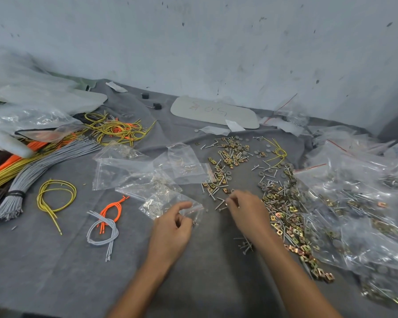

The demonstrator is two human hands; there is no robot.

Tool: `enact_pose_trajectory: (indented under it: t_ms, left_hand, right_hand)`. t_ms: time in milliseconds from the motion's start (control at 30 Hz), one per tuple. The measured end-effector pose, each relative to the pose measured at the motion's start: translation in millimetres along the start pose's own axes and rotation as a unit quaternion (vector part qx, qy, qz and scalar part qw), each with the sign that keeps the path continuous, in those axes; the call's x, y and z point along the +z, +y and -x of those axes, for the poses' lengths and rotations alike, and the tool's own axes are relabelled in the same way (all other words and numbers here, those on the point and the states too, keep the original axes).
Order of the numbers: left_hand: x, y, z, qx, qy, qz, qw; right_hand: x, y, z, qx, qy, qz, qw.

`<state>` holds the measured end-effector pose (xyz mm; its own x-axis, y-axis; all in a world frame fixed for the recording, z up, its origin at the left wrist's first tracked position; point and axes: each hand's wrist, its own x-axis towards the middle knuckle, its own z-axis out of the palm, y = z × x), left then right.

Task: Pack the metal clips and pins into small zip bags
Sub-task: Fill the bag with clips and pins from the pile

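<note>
Brass-coloured metal clips point(283, 216) and thin steel pins point(218, 198) lie scattered over the grey cloth point(55, 260) right of centre. My left hand point(172, 228) pinches the red-striped mouth of a small clear zip bag point(163, 203) that holds a few clips. My right hand point(246, 210) reaches into the loose pile with its fingertips pinched together over some pins; motion blur hides exactly what they hold. Several more small zip bags point(133, 168) with clips inside lie behind the left hand.
Bundles of grey, yellow and orange wires point(21, 175) fill the left side, with small loops point(55, 196) nearer me. Large clear bags of parts point(359, 203) pile up on the right. A pale flat plate point(216, 112) lies by the wall.
</note>
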<state>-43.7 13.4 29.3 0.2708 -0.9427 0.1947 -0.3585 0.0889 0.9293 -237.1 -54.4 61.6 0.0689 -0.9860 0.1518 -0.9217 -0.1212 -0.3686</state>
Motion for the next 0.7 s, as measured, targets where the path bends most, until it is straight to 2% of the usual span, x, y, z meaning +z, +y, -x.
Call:
enact_pose_trajectory:
  t_ms: [100, 300, 467, 567, 700]
  left_hand:
    - [-1, 1, 0, -0.003, 0.002, 0.005, 1.0]
    - [-1, 2, 0, -0.008, 0.0, 0.002, 1.0]
    - [-1, 2, 0, -0.008, 0.0, 0.003, 1.0]
    - [-1, 2, 0, -0.006, 0.0, 0.0, 1.0]
    - [-1, 0, 0, -0.001, -0.002, -0.005, 1.0]
  right_hand:
    - [2, 3, -9, 0.009, -0.009, 0.097, 0.995]
    - [5, -2, -7, -0.018, -0.049, 0.126, 0.991]
    - [1, -2, 6, -0.035, -0.043, 0.047, 0.997]
    - [0, -14, 19, -0.031, -0.037, -0.083, 0.995]
    - [6, -37, 42, -0.035, -0.053, -0.226, 0.972]
